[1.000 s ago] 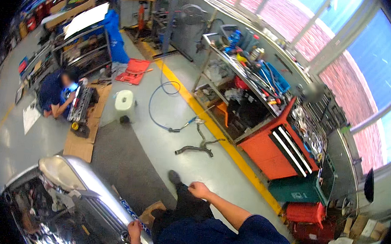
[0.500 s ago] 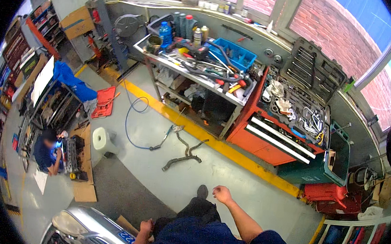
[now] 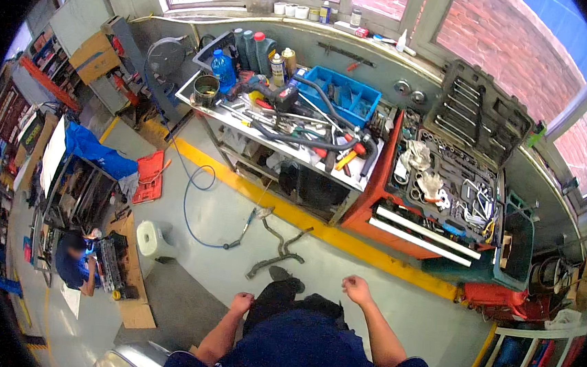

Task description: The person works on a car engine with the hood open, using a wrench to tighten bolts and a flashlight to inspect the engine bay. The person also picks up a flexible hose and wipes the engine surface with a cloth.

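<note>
My left hand (image 3: 241, 303) hangs beside my left thigh with its fingers curled in, and I see nothing in it. My right hand (image 3: 355, 290) is held out over the floor at my right, fingers loosely bent and apart, empty. Ahead of my shoe lies a forked dark hose (image 3: 281, 250) on the floor. Beyond it stands a workbench (image 3: 196, 107) loaded with hand tools, hoses, bottles and a blue divided bin (image 3: 362, 99). To its right is a red tool cabinet (image 3: 367, 213) with sockets, wrenches and pale gloves (image 3: 416, 155) on top. Neither hand touches any of these.
A blue air line (image 3: 186, 206) curls over the floor near a pale stool (image 3: 154, 240). At the left a person (image 3: 72, 263) crouches by an engine part on cardboard (image 3: 135, 309). A silver car (image 3: 135, 361) is at the lower left; a green bin (image 3: 520, 236) stands right of the cabinet.
I have moved forward, so the bench and cabinet look closer and the car has slid toward the lower edge. My left hand has swung forward; my right hand stays out in front.
</note>
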### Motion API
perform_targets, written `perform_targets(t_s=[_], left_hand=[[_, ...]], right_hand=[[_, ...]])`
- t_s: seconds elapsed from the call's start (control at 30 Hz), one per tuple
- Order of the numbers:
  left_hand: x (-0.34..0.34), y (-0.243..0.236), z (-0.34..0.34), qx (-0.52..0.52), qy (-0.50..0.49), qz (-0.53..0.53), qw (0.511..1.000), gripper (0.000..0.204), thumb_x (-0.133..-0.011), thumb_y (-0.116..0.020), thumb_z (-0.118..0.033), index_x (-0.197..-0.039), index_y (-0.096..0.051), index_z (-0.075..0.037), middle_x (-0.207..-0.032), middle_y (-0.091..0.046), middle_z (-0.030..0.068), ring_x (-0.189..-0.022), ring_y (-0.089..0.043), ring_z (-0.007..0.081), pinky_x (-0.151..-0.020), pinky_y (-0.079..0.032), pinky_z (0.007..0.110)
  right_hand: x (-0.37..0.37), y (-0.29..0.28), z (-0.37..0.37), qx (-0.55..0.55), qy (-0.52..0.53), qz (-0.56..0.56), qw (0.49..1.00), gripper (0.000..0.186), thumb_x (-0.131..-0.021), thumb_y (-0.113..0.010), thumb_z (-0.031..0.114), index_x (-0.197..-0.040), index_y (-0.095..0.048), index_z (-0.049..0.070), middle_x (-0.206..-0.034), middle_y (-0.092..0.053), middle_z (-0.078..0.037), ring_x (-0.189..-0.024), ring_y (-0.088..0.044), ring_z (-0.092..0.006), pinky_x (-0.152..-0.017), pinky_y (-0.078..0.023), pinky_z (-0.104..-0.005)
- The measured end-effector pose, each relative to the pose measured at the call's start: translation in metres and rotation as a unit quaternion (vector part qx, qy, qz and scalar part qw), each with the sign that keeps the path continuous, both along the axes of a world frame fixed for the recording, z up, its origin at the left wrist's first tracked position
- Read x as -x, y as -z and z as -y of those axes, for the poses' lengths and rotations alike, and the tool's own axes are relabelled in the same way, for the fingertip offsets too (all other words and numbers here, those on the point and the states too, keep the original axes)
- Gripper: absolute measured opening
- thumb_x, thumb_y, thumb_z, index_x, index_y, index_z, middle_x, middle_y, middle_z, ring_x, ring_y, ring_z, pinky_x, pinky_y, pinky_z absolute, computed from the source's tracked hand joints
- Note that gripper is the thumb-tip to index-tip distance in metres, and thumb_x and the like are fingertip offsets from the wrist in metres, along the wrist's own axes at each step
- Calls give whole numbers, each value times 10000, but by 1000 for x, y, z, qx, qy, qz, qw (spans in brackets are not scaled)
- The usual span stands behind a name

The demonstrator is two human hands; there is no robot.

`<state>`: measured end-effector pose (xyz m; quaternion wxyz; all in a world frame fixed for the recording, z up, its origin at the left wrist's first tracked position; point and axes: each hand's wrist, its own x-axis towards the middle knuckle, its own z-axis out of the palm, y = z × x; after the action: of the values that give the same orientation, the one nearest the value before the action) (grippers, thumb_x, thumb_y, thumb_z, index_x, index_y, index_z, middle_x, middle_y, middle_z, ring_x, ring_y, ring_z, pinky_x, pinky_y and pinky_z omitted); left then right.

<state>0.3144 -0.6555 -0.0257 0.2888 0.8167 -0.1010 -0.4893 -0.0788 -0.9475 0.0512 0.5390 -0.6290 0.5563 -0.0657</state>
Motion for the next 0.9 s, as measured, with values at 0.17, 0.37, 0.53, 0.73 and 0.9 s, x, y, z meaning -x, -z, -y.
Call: perform_targets(t_s=[0.17, 0.37, 0.53, 0.73, 0.9], left_hand=[[-27, 13, 75, -18, -86, -80, 993, 277, -963, -660, -265, -969, -734, 2, -824, -726, 82, -760, -683, 171, -654, -539, 345], [-49, -7, 112, 71, -183, -79, 977, 259, -981, -602, -222, -1042, -717, 2, -917, -746, 95, -783, -695, 182, -674, -549, 344], [-48, -9, 94, 68, -294, -76, 950, 287, -970, -603, -217, -1079, -709, 27, -990, -756, 140, -844, -716, 222, -716, -567, 356], [-2, -8, 27, -11, -85, 65, 994, 273, -968, -601, -190, -1053, -711, 46, -968, -752, 161, -781, -715, 254, -646, -563, 368], [20, -32, 42, -25, -113, 34, 993, 283, -994, -572, -190, -1065, -707, 48, -981, -756, 164, -795, -725, 259, -653, -570, 364]], right_hand=[[13, -13, 7, 74, -79, -127, 986, 417, -916, -686, 405, -990, -741, -1, -962, -727, -273, -954, -706, -451, -818, -559, -481], [-68, -48, 64, 64, -84, -160, 981, 466, -856, -779, 431, -1015, -755, -7, -999, -753, -245, -989, -721, -419, -890, -564, -471], [-131, -39, 138, 58, -175, -176, 967, 442, -874, -789, 398, -1071, -739, 5, -977, -743, -239, -965, -724, -388, -868, -563, -458], [-212, -89, 203, 30, -380, 91, 920, 295, -964, -732, 232, -1197, -670, 62, -898, -714, -172, -804, -676, -320, -763, -533, -430], [-239, -81, 255, 138, -493, -179, 840, 415, -937, -653, 422, -1182, -702, 92, -1069, -750, -213, -1062, -708, -406, -924, -553, -539]])
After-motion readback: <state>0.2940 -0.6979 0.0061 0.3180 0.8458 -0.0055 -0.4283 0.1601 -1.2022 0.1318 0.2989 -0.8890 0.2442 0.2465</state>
